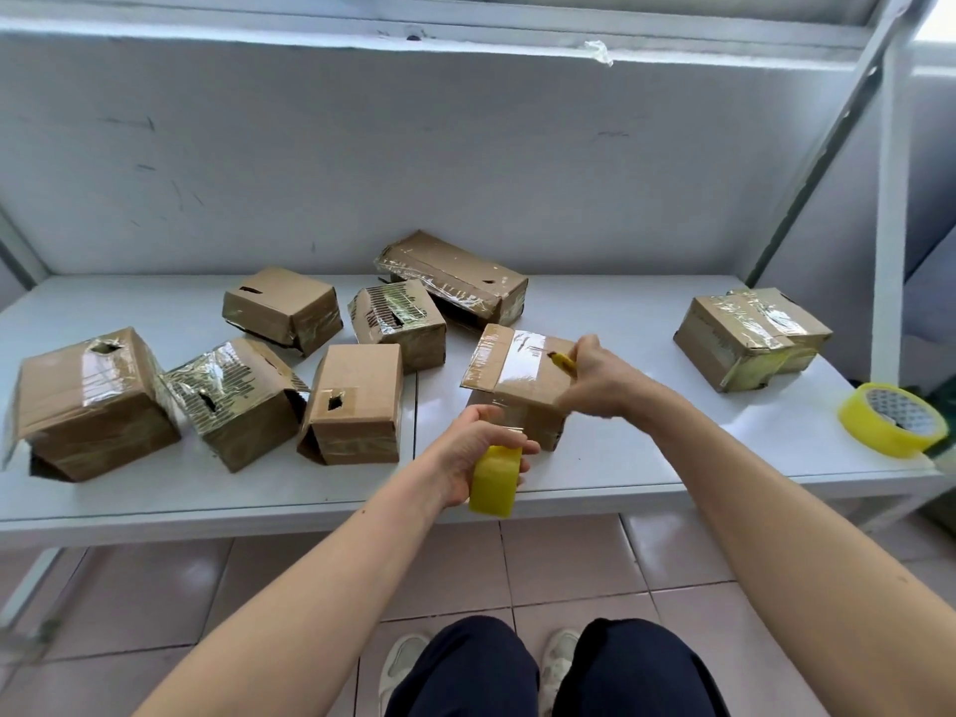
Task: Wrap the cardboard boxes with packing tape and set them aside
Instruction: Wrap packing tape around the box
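Bright, cool daylight fills the view, strongest at one o'clock, where a window is blown out to plain white. Shadows are soft: thin dark rims sit under the cardboard boxes on the white table, and the arms cast none that are clear. Glare flares on the tape across the box top at centre and on the wrapped boxes at nine o'clock. The floor tiles carry a faint sheen. Wide-angle bending bows the shelf frame and table edges. Corners at seven o'clock look smeared; the centre is fairly sharp.
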Motion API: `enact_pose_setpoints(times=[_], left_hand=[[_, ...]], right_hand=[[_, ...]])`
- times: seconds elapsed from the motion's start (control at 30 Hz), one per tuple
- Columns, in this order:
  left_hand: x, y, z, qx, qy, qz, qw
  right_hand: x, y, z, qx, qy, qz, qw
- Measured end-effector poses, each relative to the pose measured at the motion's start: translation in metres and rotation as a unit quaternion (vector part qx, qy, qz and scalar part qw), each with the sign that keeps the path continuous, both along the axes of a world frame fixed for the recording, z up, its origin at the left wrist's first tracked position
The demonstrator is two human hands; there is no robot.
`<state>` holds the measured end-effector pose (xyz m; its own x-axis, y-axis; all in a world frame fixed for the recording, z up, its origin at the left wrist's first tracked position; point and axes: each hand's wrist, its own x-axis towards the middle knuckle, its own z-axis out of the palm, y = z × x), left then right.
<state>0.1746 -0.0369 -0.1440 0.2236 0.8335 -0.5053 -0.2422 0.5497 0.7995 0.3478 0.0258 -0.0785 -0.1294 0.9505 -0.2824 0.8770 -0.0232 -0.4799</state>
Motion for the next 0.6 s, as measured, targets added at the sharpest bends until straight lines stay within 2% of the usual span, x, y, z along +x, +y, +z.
enact_pose_setpoints(times=[0.07,0.1,0.17,0.23,0.37,0.6], left_hand=[[-0.002,0.001,0.0,0.001,-0.009,-0.011,1.0],[-0.003,0.001,0.0,0.0,-0.012,-0.014,1.0],[-0.004,0.001,-0.001,-0.003,-0.018,-0.017,1.0],[-0.003,0.001,0.0,-0.004,-0.019,-0.021,1.0],[-0.001,0.002,0.0,-0.008,-0.025,-0.021,0.999],[-0.001,0.005,0.0,-0.012,-0.033,-0.022,0.999]], right_hand=[[0.001,-0.015,0.002,-0.106,0.035,0.014,0.994],[0.002,-0.02,0.001,-0.118,0.038,0.026,0.992],[0.001,-0.027,-0.004,-0.071,0.006,0.065,0.995],[0.0,-0.03,-0.009,0.023,-0.051,0.102,0.993],[0.001,-0.034,-0.021,0.168,-0.151,0.109,0.968],[-0.008,-0.038,-0.021,0.223,-0.164,0.128,0.952]])
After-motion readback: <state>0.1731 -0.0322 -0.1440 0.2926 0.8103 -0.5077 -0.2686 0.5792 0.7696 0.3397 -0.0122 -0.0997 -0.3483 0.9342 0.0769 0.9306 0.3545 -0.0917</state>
